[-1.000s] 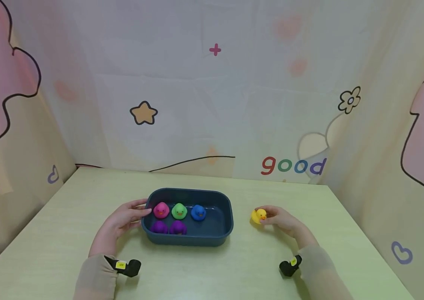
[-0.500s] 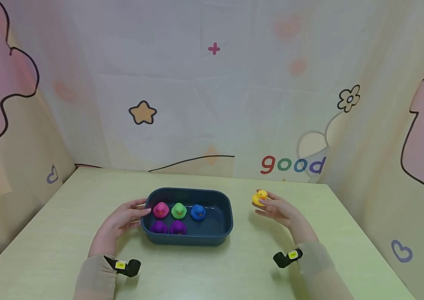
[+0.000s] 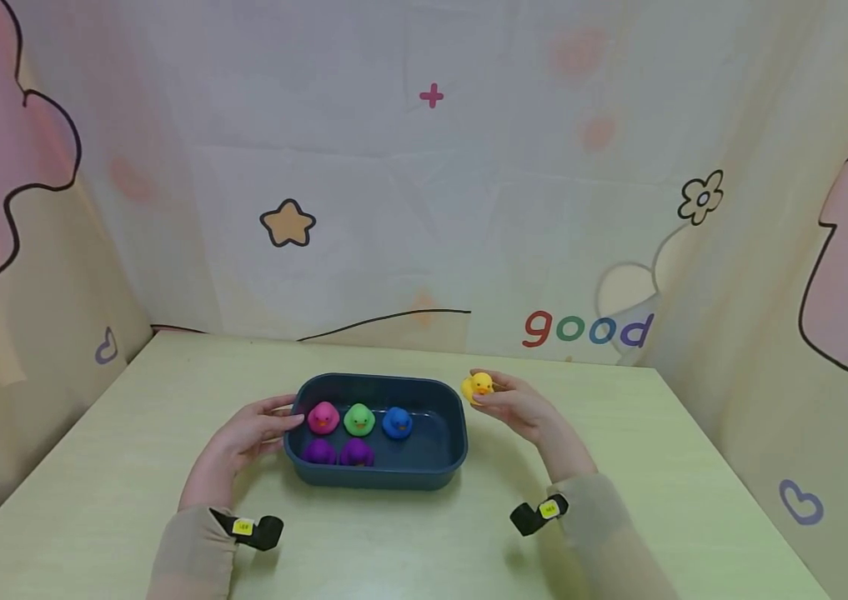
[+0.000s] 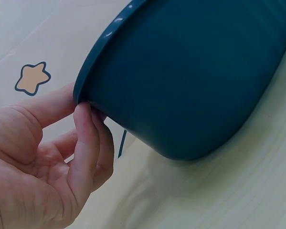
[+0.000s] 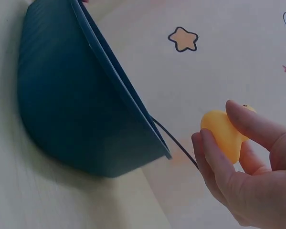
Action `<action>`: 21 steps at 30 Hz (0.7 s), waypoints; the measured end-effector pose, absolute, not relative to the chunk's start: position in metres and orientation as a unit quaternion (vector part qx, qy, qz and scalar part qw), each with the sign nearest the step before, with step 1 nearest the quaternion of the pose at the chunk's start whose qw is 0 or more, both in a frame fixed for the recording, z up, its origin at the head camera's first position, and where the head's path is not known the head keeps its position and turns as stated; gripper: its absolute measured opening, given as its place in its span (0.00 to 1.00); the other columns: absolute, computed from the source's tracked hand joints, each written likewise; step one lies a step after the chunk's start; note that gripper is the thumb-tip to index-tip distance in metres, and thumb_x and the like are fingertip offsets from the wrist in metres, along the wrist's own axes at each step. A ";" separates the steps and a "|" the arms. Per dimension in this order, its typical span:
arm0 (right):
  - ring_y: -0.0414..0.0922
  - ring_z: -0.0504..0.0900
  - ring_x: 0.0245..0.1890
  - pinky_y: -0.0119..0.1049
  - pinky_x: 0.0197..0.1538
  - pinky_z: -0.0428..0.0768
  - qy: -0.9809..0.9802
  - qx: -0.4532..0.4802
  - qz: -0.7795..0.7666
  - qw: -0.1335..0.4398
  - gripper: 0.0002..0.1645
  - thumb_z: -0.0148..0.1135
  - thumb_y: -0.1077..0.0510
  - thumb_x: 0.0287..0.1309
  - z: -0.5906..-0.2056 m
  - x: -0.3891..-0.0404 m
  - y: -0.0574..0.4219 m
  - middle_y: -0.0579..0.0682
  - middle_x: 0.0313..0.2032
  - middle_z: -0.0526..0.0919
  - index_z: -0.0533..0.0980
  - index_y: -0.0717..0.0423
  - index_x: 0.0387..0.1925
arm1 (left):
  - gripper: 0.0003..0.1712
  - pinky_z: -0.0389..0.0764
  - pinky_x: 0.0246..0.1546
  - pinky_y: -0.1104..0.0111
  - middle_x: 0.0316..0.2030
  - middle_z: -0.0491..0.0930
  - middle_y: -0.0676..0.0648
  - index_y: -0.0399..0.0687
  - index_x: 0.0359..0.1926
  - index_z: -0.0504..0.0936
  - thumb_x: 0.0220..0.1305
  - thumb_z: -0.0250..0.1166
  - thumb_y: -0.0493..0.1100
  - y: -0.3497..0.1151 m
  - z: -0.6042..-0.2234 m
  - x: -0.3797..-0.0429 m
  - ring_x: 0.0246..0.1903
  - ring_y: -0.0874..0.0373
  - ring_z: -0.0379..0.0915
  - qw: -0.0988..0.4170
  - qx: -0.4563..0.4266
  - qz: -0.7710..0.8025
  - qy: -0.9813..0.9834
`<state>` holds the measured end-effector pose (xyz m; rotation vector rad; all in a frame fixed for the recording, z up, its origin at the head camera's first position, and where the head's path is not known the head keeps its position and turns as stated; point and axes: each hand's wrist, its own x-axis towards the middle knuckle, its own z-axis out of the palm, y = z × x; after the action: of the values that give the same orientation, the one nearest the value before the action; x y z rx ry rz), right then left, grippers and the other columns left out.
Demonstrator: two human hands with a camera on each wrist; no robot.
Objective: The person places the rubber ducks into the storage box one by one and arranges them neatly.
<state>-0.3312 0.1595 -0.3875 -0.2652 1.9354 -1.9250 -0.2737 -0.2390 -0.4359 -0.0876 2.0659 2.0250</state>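
Between thumb and fingers, my right hand [image 3: 521, 407] pinches a yellow rubber duck [image 3: 478, 387], raised above the table just off the right end of a dark blue basin [image 3: 424, 482]. The right wrist view shows the duck [image 5: 222, 134] beside and apart from the basin's rim. At the basin's other end my left hand [image 3: 253, 432] grips the rim, its fingers bent under the lip [image 4: 96, 55] in the left wrist view. Inside the basin, a pink duck [image 3: 323, 418], a green duck [image 3: 359, 420] and a blue duck [image 3: 397, 423] form a row, with two purple ducks [image 3: 357, 452] in front.
The basin stands on a pale wooden table [image 3: 393, 550]. A printed cloth backdrop [image 3: 393, 208] rises behind the table and along both sides. Each sleeve carries a black wrist camera [image 3: 539, 515].
My right hand has lifted the yellow duck off the table and carried it left to near the basin's right rim. The left hand and basin have stayed put.
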 end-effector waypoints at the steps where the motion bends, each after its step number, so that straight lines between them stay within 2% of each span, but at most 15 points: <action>1: 0.39 0.78 0.45 0.31 0.55 0.78 0.695 -0.098 -0.684 0.200 0.36 0.52 0.71 0.66 -0.388 -0.330 0.154 0.51 0.52 0.72 0.53 0.70 0.72 | 0.40 0.78 0.37 0.74 0.55 0.72 0.43 0.36 0.73 0.56 0.66 0.63 0.41 -0.239 -0.436 -0.274 0.40 0.65 0.78 0.123 -0.030 0.695 0.708; 9: 0.40 0.79 0.43 0.29 0.51 0.80 0.708 -0.100 -0.665 0.215 0.33 0.55 0.70 0.65 -0.392 -0.322 0.110 0.58 0.55 0.72 0.59 0.70 0.69 | 0.39 0.78 0.37 0.74 0.59 0.70 0.39 0.36 0.73 0.57 0.67 0.63 0.41 -0.238 -0.436 -0.274 0.41 0.65 0.78 0.122 -0.037 0.692 0.710; 17: 0.43 0.78 0.45 0.34 0.57 0.78 0.721 -0.110 -0.646 0.227 0.29 0.58 0.70 0.62 -0.399 -0.315 0.082 0.57 0.53 0.75 0.64 0.70 0.65 | 0.38 0.78 0.37 0.73 0.57 0.72 0.39 0.35 0.72 0.58 0.66 0.63 0.40 -0.237 -0.434 -0.272 0.41 0.64 0.78 0.118 -0.041 0.688 0.715; 21: 0.44 0.77 0.46 0.37 0.58 0.77 0.731 -0.118 -0.632 0.228 0.28 0.60 0.69 0.61 -0.401 -0.309 0.074 0.58 0.54 0.76 0.67 0.70 0.62 | 0.38 0.78 0.39 0.73 0.61 0.70 0.37 0.37 0.73 0.58 0.67 0.63 0.42 -0.237 -0.434 -0.274 0.42 0.62 0.77 0.120 -0.047 0.685 0.717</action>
<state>-0.3093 0.0740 -0.4014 -0.3249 2.0135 -1.7411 -0.2738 -0.2375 -0.4341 -0.1377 2.0960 2.0005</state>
